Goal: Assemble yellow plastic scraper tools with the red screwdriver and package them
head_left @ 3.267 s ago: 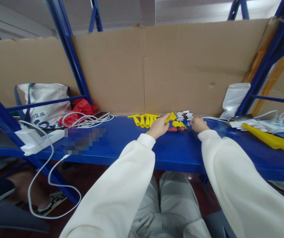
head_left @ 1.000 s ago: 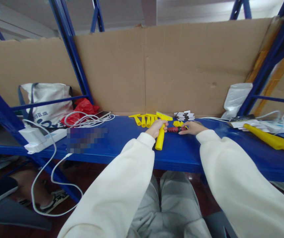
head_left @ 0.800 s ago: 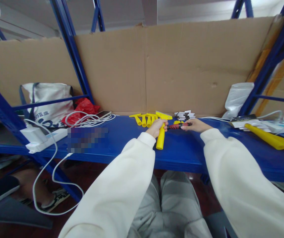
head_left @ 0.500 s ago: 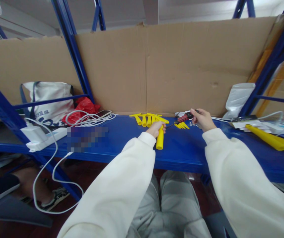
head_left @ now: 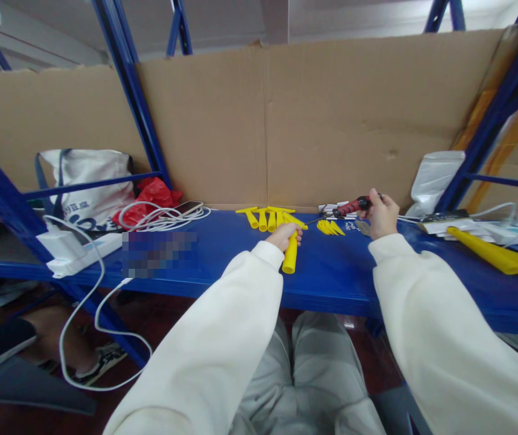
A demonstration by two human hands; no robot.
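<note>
My left hand (head_left: pixel 285 236) is closed around a yellow tube-shaped handle (head_left: pixel 290 258), its round end toward me. In my right hand (head_left: pixel 382 214) is a screwdriver (head_left: pixel 351 207) with a red and black grip, held by its rear end. The thin shaft points left and down to the top of the piece in my left hand; whether the tip touches it is hidden by my fingers. Behind my left hand lie several yellow T-shaped pieces (head_left: pixel 263 221) in a row. Flat yellow pointed pieces (head_left: pixel 329 228) lie below the screwdriver, with small bits (head_left: pixel 352 226) beside them.
A cardboard sheet (head_left: pixel 331 121) walls off the back of the blue shelf (head_left: pixel 236 266). At left are a power strip (head_left: pixel 84 254), white cables (head_left: pixel 163 220), a red bag (head_left: pixel 154 193) and a cloth bag (head_left: pixel 96 181). A long yellow item (head_left: pixel 494 252) lies at right.
My right hand and the screwdriver have moved right and slightly up, the grip now farther from my left hand. The yellow handle has shifted slightly left in my grasp.
</note>
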